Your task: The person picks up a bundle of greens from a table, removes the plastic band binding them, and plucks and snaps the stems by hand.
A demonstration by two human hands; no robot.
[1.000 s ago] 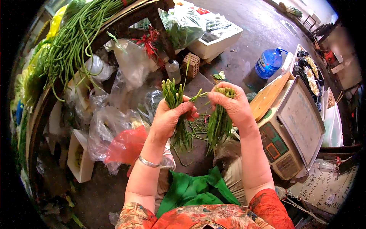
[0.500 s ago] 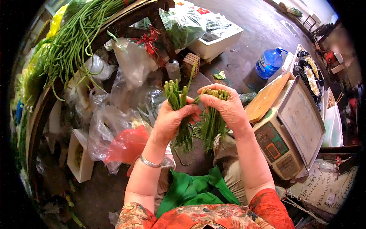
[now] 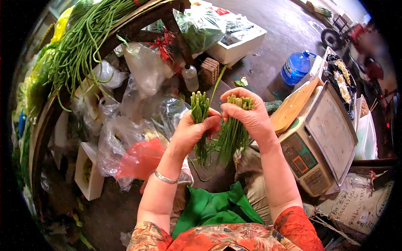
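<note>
My left hand (image 3: 193,129) is closed around a bunch of green stems (image 3: 199,104), their cut ends up and the thin leafy parts hanging below. My right hand (image 3: 252,118) grips a second, thicker bunch of green stems (image 3: 232,138), also cut ends up, with fine feathery greens hanging down. The fingertips of both hands come close together between the bunches. One long loose stem (image 3: 217,85) sticks up behind them; its lower end is hidden. Under the hands lies a green cloth (image 3: 217,207) across the lap.
A scale (image 3: 310,154) stands at right, with a blue water jug (image 3: 296,69) beyond it. Plastic bags (image 3: 111,146) and a white foam box (image 3: 89,171) lie at left. Long beans (image 3: 79,54) hang over the rack. A clear bottle (image 3: 190,77) stands ahead.
My left hand has shifted slightly right with its bunch, closer to the right hand. The loose stem now leans further right. A dark wheel has appeared at the far upper right.
</note>
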